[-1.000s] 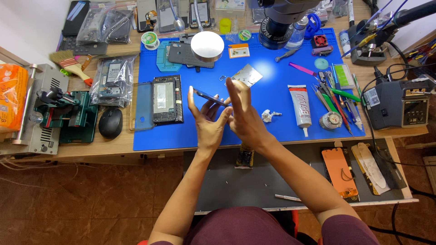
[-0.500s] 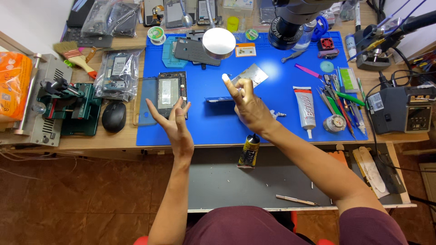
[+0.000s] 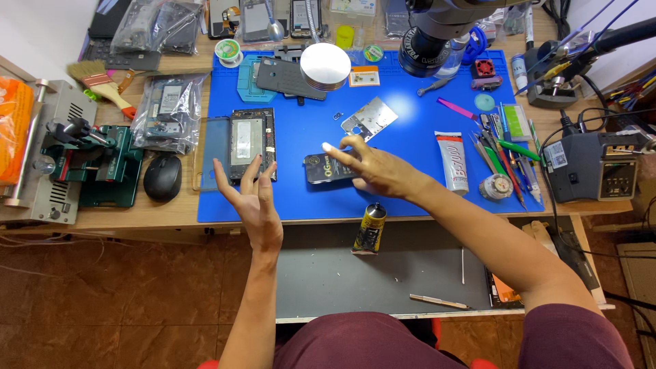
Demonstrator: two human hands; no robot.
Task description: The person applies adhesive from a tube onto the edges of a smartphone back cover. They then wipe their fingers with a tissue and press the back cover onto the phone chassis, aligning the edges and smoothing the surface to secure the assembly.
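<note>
We see the right hand [image 3: 379, 171] resting 2 fingers, seemingly, on the dark phone part [image 3: 326, 169] lying on the blue mat [image 3: 307, 201]. The left hand [image 3: 256, 198] hovers open, empty, beside the opened phone frame [image 3: 251, 142]. Light, flat pressure suits best here.

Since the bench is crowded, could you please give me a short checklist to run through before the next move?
1. Small dark rectangular part flat on the blue work mat: ok.
2. Right hand on the part: ok, fingers touch it.
3. Left hand free: ok, open and holding nothing.
4. Opened black phone body apart from the left hand: cannot tell, fingertips are at its lower edge.
5. Yellow-and-black can off the mat: ok.
</note>
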